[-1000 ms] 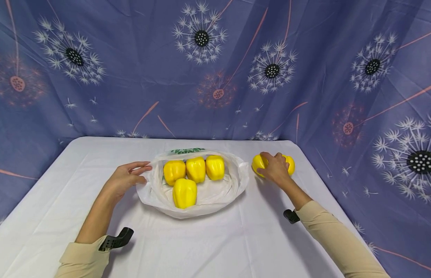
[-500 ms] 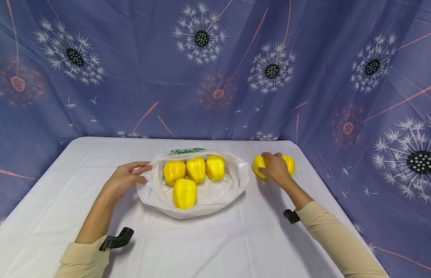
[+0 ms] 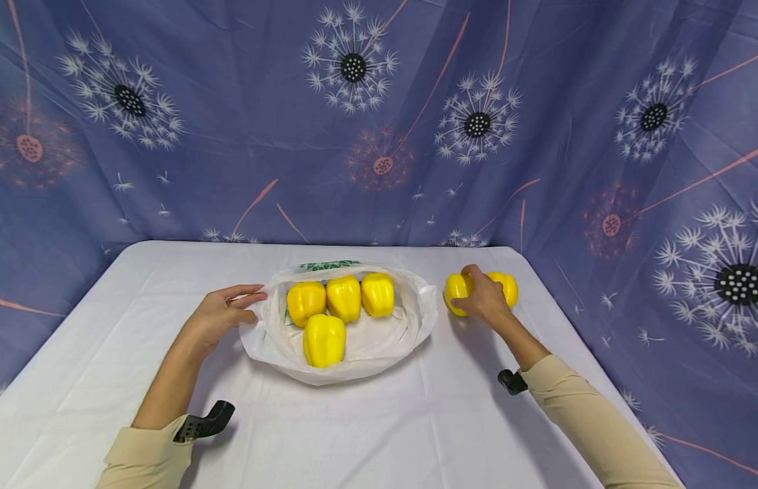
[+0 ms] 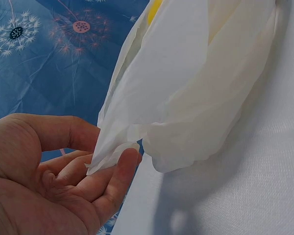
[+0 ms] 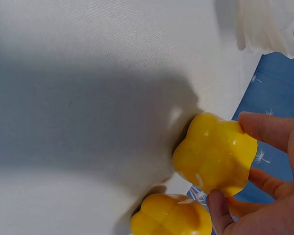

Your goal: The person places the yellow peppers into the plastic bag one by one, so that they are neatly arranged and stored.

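Observation:
In the head view, a white plastic bag (image 3: 409,343) lies wide-mouthed with several yellow bell peppers (image 3: 325,341) inside. My left hand (image 3: 217,316) is at its left side. Up close in the left wrist view, the fingers of that left hand (image 4: 73,171) hold a loose corner of the bag (image 4: 181,98). To the right of the bag, my right hand (image 3: 484,299) grips a yellow bell pepper (image 3: 457,293). The right wrist view shows fingers and thumb spread around this pepper (image 5: 215,152), which is close over the tablecloth. Another bell pepper (image 3: 507,288) lies just beside it.
The table has a white cloth (image 3: 354,435) over it. Behind it and at the right hangs a blue curtain (image 3: 263,136) with dandelion prints. A black wrist camera (image 3: 204,421) sits on the left sleeve, another device (image 3: 512,381) on the right.
The pepper under my right hand has shifted slightly right, and the right fingers have closed in around it, showing more of the neighbouring pepper. My left hand and the bag stay put.

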Action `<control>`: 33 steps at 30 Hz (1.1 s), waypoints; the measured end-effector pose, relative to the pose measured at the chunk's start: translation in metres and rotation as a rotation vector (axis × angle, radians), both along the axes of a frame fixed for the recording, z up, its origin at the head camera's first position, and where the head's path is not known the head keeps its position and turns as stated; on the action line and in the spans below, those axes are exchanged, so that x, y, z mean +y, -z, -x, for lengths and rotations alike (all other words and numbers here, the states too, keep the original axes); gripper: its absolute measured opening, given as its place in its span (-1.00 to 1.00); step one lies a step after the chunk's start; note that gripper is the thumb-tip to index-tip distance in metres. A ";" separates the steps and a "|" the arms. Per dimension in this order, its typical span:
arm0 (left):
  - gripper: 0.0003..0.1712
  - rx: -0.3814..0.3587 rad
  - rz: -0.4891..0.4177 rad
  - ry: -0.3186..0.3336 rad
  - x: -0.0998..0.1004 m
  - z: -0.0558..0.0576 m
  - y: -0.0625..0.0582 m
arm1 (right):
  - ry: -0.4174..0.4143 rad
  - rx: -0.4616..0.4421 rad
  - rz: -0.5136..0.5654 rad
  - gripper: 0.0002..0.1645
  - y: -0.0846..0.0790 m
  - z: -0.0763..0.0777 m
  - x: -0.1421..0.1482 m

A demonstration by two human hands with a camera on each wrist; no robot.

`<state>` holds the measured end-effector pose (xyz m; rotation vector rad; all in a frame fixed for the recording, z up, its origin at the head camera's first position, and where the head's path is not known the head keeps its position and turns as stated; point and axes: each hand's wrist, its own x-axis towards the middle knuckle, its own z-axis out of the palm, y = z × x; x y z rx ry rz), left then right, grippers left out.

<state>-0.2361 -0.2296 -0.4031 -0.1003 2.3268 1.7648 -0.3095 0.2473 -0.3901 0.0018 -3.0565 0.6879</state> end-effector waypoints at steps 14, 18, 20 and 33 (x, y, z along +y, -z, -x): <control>-0.09 0.007 -0.002 -0.004 0.000 0.000 0.001 | -0.048 0.003 -0.051 -0.07 0.004 -0.003 0.003; -0.09 0.003 -0.004 -0.010 0.000 -0.001 0.000 | -0.063 0.008 -0.051 -0.08 0.004 -0.004 0.003; -0.10 0.002 -0.006 -0.013 0.001 -0.001 0.000 | -0.071 0.009 -0.056 -0.05 0.004 -0.004 0.003; -0.08 0.002 -0.008 -0.010 0.002 0.000 -0.001 | -0.062 -0.041 -0.052 0.18 0.000 -0.008 0.006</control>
